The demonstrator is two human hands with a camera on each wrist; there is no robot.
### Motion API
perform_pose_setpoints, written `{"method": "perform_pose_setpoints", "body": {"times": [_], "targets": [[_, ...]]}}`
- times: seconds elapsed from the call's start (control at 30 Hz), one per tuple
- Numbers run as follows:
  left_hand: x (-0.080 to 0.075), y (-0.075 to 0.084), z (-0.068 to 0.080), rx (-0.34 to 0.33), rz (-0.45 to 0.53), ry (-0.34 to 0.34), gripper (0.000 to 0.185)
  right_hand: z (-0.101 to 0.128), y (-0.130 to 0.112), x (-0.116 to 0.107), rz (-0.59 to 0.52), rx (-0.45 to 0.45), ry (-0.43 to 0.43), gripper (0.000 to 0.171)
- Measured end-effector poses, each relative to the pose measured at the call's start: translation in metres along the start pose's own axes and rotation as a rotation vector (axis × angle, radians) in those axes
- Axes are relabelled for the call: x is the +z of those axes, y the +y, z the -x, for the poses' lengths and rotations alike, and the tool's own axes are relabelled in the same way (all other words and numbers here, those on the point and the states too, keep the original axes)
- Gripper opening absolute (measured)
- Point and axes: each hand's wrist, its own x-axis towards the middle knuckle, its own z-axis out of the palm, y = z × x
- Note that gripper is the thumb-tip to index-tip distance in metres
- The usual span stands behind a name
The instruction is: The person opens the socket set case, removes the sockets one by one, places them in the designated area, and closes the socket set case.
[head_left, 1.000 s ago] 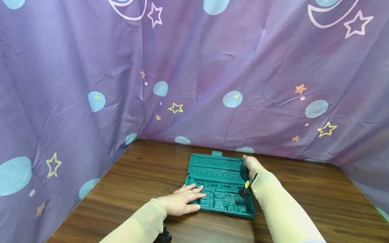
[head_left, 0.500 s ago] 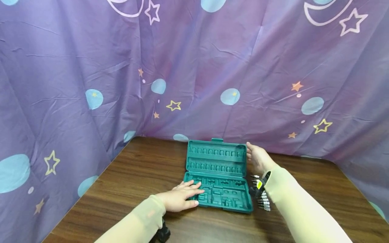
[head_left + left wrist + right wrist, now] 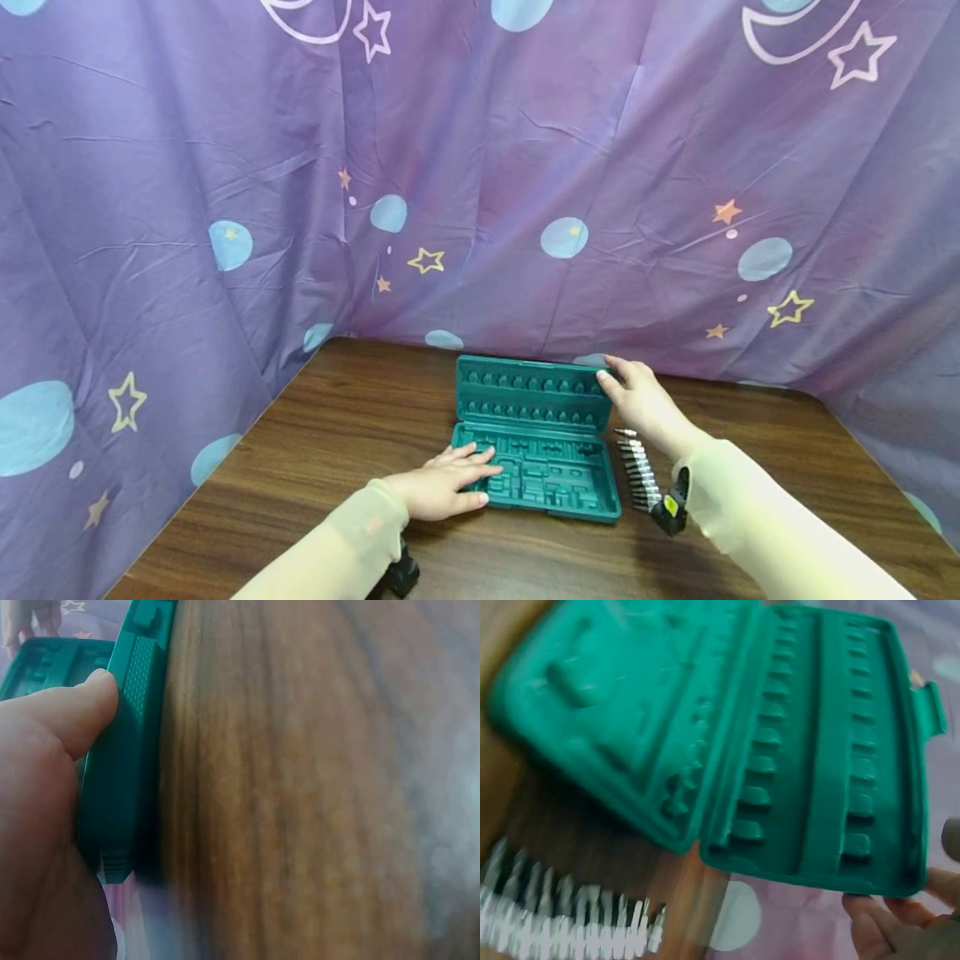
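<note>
A green plastic tool case (image 3: 555, 475) lies opened on the brown table, with moulded recesses in its base. Its lid (image 3: 536, 392) stands raised at the back, lined with two rows of notches. My left hand (image 3: 446, 487) rests with spread, straight fingers over the base's left end; in the left wrist view its thumb (image 3: 97, 690) lies at the rim of the case. At the lid's right upper corner is my right hand (image 3: 637, 396). Its fingers (image 3: 870, 922) reach behind the lid's edge, while the thumb stands apart from it.
Right of the case, several slim metal bits (image 3: 640, 473) lie in a row on the table (image 3: 360, 417), close under the right forearm. A purple curtain (image 3: 465, 167) with stars and moons hangs behind and at the left.
The lid has swung up from lying far back to a steeper tilt, my right hand moving with it. My right wrist has shifted right, uncovering the bits. My left hand stays over the base.
</note>
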Motion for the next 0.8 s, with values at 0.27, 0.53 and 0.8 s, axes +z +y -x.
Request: {"method": "perform_pose_setpoints", "body": {"times": [0.27,0.53,0.8], "targets": [[0.002,0.005,0.0,0.012,-0.125,0.058,0.052,0.039,-0.008,0.005,0.334,-0.355,0.162,0.029],[-0.02,0.053,0.026,0.273,-0.213,-0.024,0.047,0.082,-0.009,0.015,0.39,-0.485,0.12,0.034],[-0.038,0.065,0.019,0.243,-0.054,0.156,0.048,0.114,0.003,0.036,0.457,-0.583,0.109,0.041]]}}
